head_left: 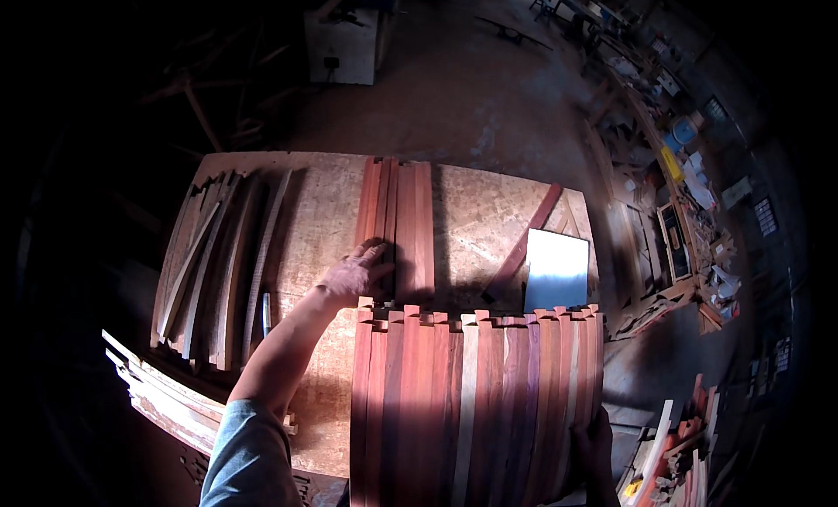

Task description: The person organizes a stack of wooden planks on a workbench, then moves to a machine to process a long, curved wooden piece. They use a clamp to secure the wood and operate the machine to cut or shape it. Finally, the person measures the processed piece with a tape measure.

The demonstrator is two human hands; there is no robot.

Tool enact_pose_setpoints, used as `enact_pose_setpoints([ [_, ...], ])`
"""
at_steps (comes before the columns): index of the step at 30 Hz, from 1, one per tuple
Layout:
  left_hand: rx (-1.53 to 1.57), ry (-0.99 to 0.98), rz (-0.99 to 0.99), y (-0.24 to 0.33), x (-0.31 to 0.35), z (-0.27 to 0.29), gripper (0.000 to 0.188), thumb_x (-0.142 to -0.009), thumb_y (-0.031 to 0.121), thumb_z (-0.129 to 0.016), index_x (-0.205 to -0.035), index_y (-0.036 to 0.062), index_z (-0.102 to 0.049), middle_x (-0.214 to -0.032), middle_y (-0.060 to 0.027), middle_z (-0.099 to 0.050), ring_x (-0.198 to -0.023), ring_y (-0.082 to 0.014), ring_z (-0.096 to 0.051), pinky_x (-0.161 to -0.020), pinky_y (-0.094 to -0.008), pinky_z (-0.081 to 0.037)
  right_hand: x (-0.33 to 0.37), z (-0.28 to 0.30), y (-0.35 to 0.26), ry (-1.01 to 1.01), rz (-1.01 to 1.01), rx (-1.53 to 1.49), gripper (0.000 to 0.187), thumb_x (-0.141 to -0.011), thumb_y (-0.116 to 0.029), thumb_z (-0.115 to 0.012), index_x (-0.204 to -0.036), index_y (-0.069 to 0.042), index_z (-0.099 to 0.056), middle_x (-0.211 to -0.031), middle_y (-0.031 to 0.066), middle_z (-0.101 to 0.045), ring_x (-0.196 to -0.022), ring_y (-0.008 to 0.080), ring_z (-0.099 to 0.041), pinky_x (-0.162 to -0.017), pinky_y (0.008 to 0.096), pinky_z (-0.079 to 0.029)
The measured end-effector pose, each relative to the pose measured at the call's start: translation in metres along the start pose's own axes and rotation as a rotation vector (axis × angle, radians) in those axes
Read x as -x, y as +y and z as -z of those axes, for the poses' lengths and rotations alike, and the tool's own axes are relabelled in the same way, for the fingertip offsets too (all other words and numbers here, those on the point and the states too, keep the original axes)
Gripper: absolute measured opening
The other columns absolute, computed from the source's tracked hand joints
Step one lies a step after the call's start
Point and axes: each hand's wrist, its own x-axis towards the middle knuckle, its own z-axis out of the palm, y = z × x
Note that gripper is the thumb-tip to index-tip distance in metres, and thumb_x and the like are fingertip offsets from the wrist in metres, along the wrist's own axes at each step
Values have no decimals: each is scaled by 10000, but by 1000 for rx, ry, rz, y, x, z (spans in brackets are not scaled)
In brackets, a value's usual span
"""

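Note:
My left hand (pixel 351 275) reaches across the workbench (pixel 319 210). Its fingers are stretched out and lie on the near left part of a bundle of reddish wooden strips (pixel 410 219). Close in front of me is a wide row of wooden strips (pixel 428 393) set side by side, red, brown and pale, with notched far ends. Deep shadow covers my right hand (pixel 592 441) at the right edge of this row; its fingers are too dark to make out. Beyond the row, at the right, a dark red wooden bar (pixel 528 241) lies slanted beside a bright white rectangular sheet (pixel 557 271).
Several long brown strips (pixel 223 262) lie on the bench's left side. Pale boards (pixel 166 398) stick out at the lower left. Offcuts (pixel 676 455) stand at the lower right. A cluttered side bench (pixel 672 184) runs along the right, and a pale box-shaped stand (pixel 340 48) is at the back.

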Motion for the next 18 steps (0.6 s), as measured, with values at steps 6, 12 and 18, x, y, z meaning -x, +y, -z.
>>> enact_pose_setpoints([
  [6,18,60,-94,-2,1,2,557,-765,314,-754,-1296,201,-628,-1558,-140,-335,-1463,-341,-265,-1108,-465,-419,1,3,6,-8,10,-10,634,-832,-157,-653,-1382,59,-424,-1276,214,-560,-1200,287,-563,-1005,418,-464],
  [12,51,152,-119,-11,-4,-3,465,-734,318,-761,-1166,158,-696,-1475,-147,-424,-1411,-359,-348,-1094,-448,-434,-1,3,3,-15,-32,-13,648,-814,-82,-633,-1401,56,-395,-1312,220,-532,-1229,295,-541,-1035,424,-444],
  [18,106,67,238,14,-14,9,373,-807,374,-699,-1111,157,-678,-1457,-129,-430,-1361,-341,-399,-1049,-476,-464,0,4,8,-23,-42,10,677,-802,-59,-621,-1423,49,-374,-1340,223,-512,-1255,307,-524,-1050,429,-435],
])
